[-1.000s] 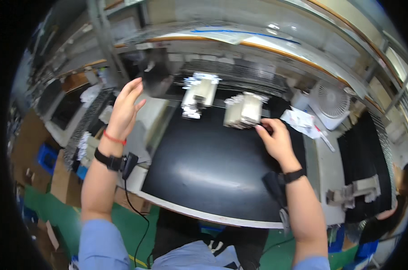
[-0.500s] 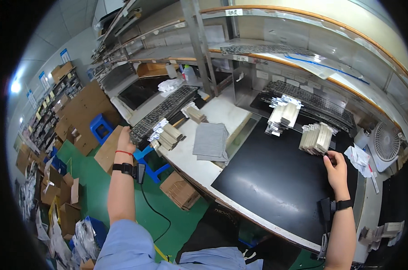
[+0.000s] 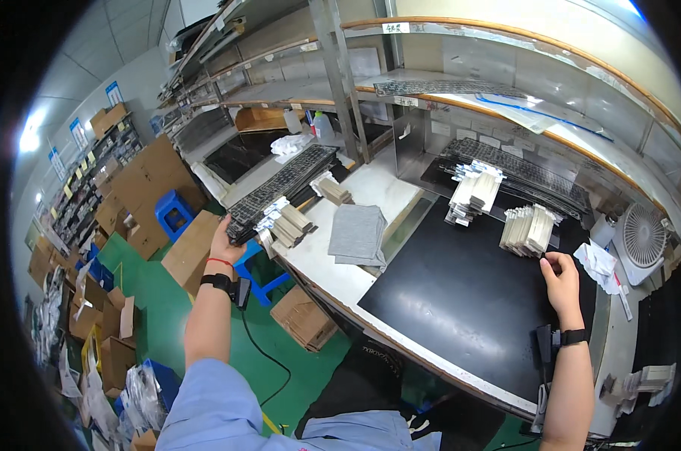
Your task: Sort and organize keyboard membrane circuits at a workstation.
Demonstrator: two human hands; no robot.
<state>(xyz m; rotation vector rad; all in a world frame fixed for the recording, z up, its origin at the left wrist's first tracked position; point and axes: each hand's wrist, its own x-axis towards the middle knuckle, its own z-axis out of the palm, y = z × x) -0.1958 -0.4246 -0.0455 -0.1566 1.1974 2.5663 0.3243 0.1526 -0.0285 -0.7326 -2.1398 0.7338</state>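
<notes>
At the left, my left hand (image 3: 224,244) is closed round the near end of a stack of black keyboard panels (image 3: 288,184); some of its fingers are hidden by the stack. A bundle of pale metal strips (image 3: 286,224) lies just right of that hand. On the black mat (image 3: 446,301), my right hand (image 3: 561,282) has thumb and forefinger pinched together at the lower corner of a fanned pile of strips (image 3: 528,230). What lies between those fingertips is too small to make out. Another strip pile (image 3: 473,192) stands to its left.
A folded grey cloth (image 3: 355,233) lies mid-bench. More keyboard panels (image 3: 513,174) are stacked at the back under the shelf (image 3: 461,94). A white fan (image 3: 644,244) and crumpled tissue (image 3: 597,267) stand at right. Blue stools (image 3: 174,214) and cartons (image 3: 303,319) occupy the floor.
The view has shifted slightly. My left hand has moved a little right and down, closing on the end of the keyboard stack. My right hand stays in place.
</notes>
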